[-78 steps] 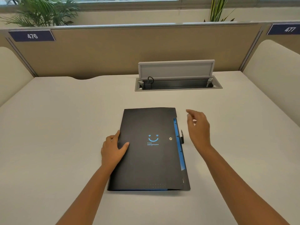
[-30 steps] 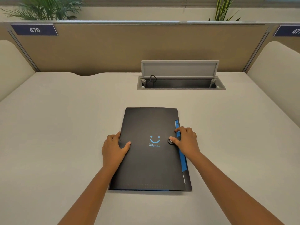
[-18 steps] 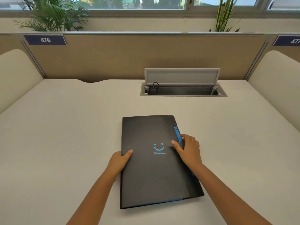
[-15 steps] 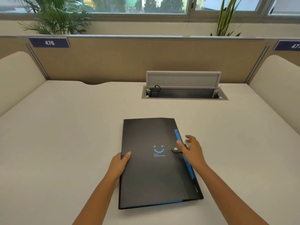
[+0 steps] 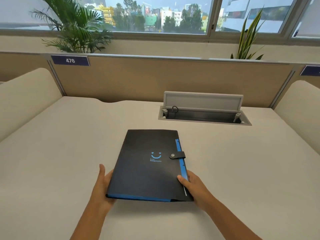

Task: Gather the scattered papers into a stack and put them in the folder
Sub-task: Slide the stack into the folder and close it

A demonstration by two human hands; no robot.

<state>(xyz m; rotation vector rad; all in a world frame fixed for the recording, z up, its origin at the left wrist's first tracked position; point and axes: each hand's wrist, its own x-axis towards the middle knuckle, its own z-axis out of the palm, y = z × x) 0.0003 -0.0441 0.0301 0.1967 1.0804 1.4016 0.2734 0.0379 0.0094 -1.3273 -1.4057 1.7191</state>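
folder (image 5: 147,163): black, snap strap (image 5: 177,155) fastened, near end looking raised off the desk (image 5: 242,170)
left hand (image 5: 102,186): gripping the near-left corner, fingers going underneath, hidden
right hand (image 5: 195,186): holding the near-right edge, thumb on top
papers: can't be seen, only blue edging is showing

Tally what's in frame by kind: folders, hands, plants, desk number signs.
Folders: 1, the black folder, strap snapped shut, its near end gripped by both hands.
Hands: 2, left hand, right hand.
Plants: 2, palm, striped-leaf plant.
Desk number signs: 2, 476 sign, cut-off sign.
Total: 7
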